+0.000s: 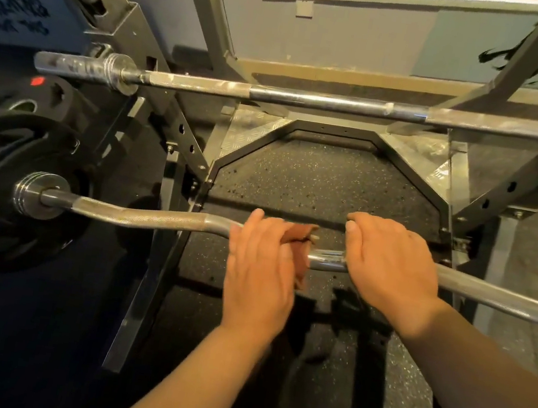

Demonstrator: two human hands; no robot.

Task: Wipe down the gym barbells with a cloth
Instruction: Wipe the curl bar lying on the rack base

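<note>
left hand (pixel 260 265) curled round cloth (pixel 300 239), held against curl bar (pixel 155 217) | right hand (pixel 393 266) gripped over bar just beside, bare chrome between | leftward, bar unobstructed to weight plate (pixel 6 167) | beyond both hands, straight barbell (pixel 310 99) racked, well apart

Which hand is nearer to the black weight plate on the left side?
Left. The left hand grips the cloth on the bent bar, closer to the weight plate; the right hand holds the bar farther to the right.
</note>
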